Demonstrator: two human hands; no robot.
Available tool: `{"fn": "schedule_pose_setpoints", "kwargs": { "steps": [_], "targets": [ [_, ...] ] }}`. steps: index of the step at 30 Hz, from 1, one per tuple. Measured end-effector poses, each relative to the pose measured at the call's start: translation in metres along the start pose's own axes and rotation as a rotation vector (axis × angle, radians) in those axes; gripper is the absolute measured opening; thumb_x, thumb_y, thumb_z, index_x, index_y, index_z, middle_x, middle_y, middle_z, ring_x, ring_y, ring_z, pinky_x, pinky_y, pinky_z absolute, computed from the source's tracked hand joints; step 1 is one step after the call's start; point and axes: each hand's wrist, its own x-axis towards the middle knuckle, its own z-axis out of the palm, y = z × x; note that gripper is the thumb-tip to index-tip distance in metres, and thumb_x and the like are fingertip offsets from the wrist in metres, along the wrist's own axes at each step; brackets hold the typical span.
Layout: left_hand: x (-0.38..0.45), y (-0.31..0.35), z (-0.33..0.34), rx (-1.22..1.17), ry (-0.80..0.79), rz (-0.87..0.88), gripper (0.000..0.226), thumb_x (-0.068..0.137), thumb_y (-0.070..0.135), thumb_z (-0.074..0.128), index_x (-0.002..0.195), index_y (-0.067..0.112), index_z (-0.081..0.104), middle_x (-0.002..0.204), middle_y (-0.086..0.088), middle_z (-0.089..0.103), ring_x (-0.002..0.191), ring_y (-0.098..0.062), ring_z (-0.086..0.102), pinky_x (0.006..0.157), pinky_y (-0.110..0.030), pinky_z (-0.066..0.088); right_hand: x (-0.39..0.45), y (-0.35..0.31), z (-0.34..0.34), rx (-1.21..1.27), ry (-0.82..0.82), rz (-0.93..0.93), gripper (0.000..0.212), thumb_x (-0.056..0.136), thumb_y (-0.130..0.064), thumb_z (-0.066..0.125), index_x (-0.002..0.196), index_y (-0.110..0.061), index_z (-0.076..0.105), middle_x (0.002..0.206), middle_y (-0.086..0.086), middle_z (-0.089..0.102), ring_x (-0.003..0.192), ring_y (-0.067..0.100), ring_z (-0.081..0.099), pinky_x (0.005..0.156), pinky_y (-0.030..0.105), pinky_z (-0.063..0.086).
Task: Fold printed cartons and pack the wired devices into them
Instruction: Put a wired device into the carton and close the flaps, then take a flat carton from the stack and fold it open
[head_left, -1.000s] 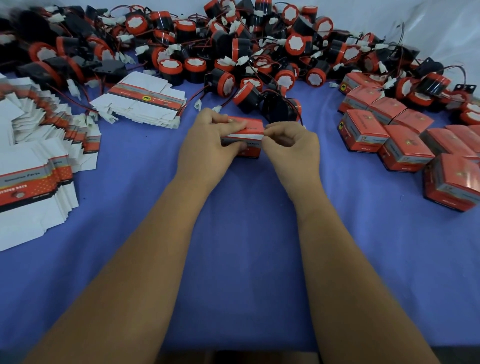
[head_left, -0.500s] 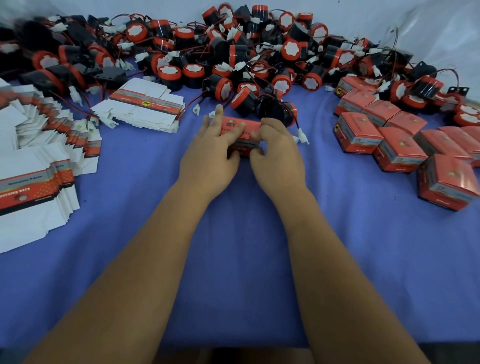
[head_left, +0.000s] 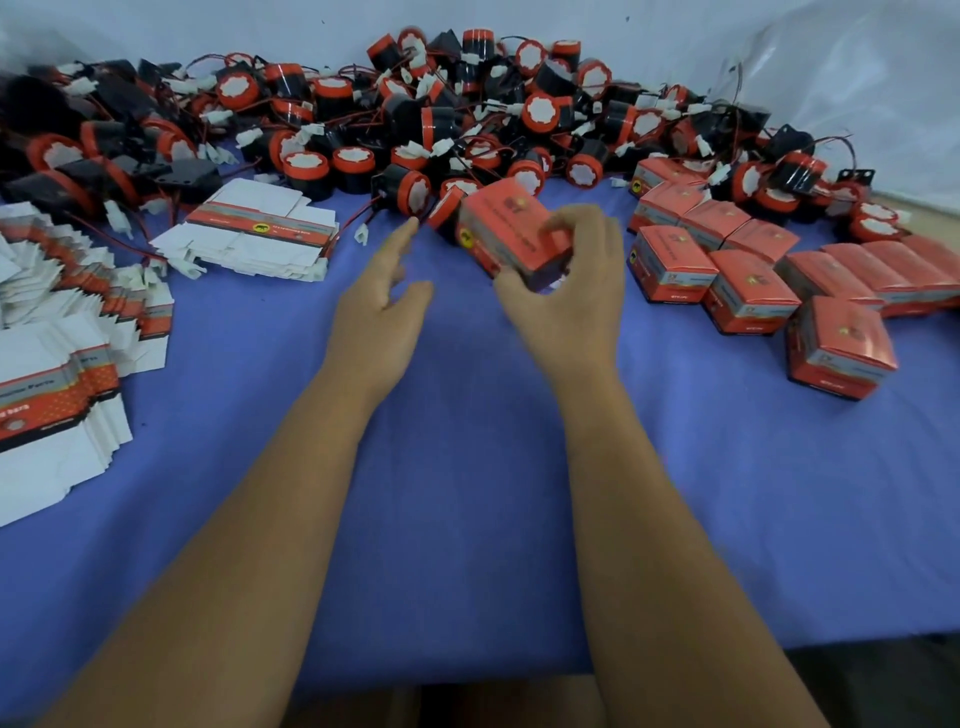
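We are working over a blue tablecloth (head_left: 467, 519) that is filling most of the frame. Across the top, a big heap of wired devices (head_left: 415, 119) is sprawling from left to right, black bodies with orange rims, thin red leads and white plugs tangling everywhere. Down the left edge, stacks of flat cartons (head_left: 57, 374) are fanning out, with one smaller stack (head_left: 254, 234) lying just below the heap. On the right, a cluster of finished cartons (head_left: 753, 280) is sitting closed, so what they are holding is hidden from us.

Now the centre: our right hand (head_left: 566, 296) is gripping one made-up carton (head_left: 511, 239), thumb below and fingers curling over its right end, lifting it tilted just above the cloth. Its flaps are looking shut; we cannot see inside. Our left hand (head_left: 379, 306) is hovering beside it, fingers relaxed and spread, holding nothing.

We are judging this carton light, thin card with glossy print, so it is probably crushing easily and sliding a little under dry fingers. Taking it across two opposite faces near the edges, where the folds are stiffening it, looks best. The loose devices look harder and heavier; grabbing the body, not the leads, seems wise.
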Motion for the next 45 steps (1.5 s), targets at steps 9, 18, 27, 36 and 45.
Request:
{"fn": "schedule_pose_setpoints", "kwargs": {
  "steps": [9,18,27,36,45],
  "targets": [
    [0.009,-0.010,0.004,0.722,-0.251,0.080,0.043,0.100,0.026,0.051,0.143,0.025,0.051,0.158,-0.002,0.036,0.145,-0.024,0.029,0.119,-0.041,0.025,0.020,0.076,-0.072,-0.453,0.072,0.414,0.027,0.080,-0.027,0.070,0.105,-0.020,0.064,0.120,0.005,0.044,0.109,0.029,0.049,0.073,0.043,0.052],
    [0.009,-0.006,0.011,0.836,-0.197,0.103,0.040,0.100,0.032,0.046,0.140,0.031,0.050,0.151,0.004,0.041,0.137,-0.025,0.033,0.113,-0.040,0.028,0.049,0.090,-0.105,-0.763,0.108,0.419,0.035,0.085,-0.010,0.055,0.118,-0.005,0.065,0.123,0.021,0.052,0.113,0.043,0.047,0.095,0.045,0.037],
    [0.020,0.005,0.010,0.598,0.073,-0.032,0.037,0.096,0.011,0.046,0.126,0.021,0.064,0.136,-0.008,0.054,0.122,-0.031,0.048,0.090,-0.041,0.045,0.014,-0.007,0.019,-0.394,-0.149,0.059,0.035,0.088,-0.019,0.058,0.123,-0.017,0.059,0.126,0.007,0.048,0.116,0.028,0.040,0.093,0.033,0.026],
    [0.028,-0.003,-0.022,1.024,0.112,-0.186,0.040,0.096,0.033,0.044,0.130,0.015,0.055,0.140,-0.018,0.051,0.136,-0.035,0.038,0.114,-0.051,0.017,-0.014,-0.005,0.054,-0.153,-0.496,0.167,0.036,0.094,-0.022,0.055,0.130,-0.018,0.059,0.131,0.001,0.058,0.124,0.021,0.047,0.106,0.036,0.037],
    [0.015,-0.008,-0.017,0.960,0.060,-0.253,0.048,0.099,0.036,0.038,0.147,0.034,0.042,0.163,-0.010,0.020,0.150,-0.036,0.009,0.119,-0.059,0.007,-0.017,-0.010,0.046,-0.106,-0.547,0.155,0.052,0.085,-0.019,0.068,0.136,-0.020,0.056,0.134,0.001,0.056,0.126,0.019,0.045,0.109,0.035,0.035]
  ]
}}
